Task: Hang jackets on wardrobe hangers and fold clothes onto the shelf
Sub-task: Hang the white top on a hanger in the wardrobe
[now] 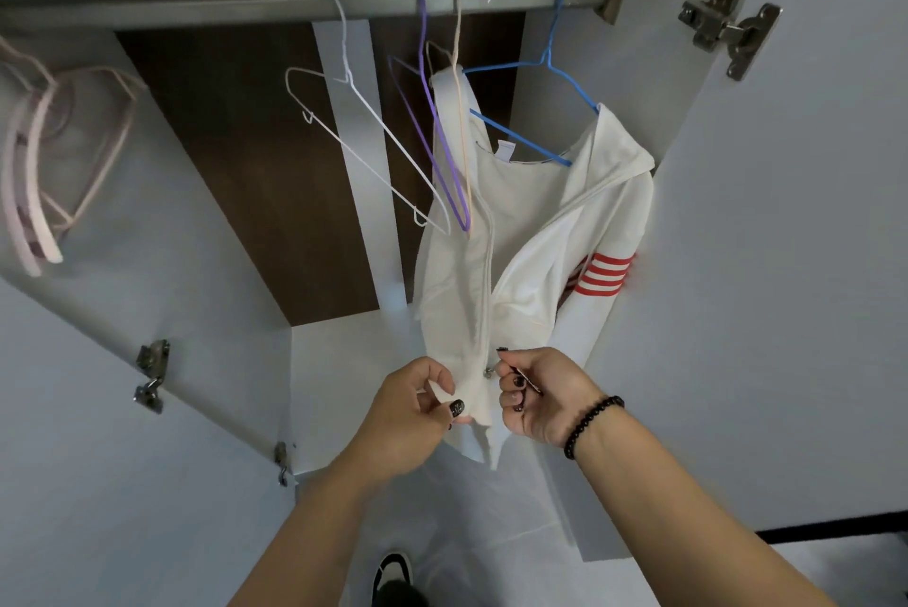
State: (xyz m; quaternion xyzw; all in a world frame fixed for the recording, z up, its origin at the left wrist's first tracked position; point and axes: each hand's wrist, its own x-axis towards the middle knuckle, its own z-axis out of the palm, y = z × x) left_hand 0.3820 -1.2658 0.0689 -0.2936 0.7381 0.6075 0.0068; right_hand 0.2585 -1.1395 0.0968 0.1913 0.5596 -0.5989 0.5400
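- Both my hands pinch the hem of a white zip-up jacket with red sleeve stripes [530,233]: left hand [417,415] on fabric, right hand [540,397] beside the zipper.
- It hangs on a blue wire hanger [535,66] from the grey wardrobe rail [245,7].

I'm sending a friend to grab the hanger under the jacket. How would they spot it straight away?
Look along the metal rail to its right end. The blue hanger hooks there, nearest the bracket, inside the white jacket. Unlike the bare white hanger and purple hanger, it carries clothing.
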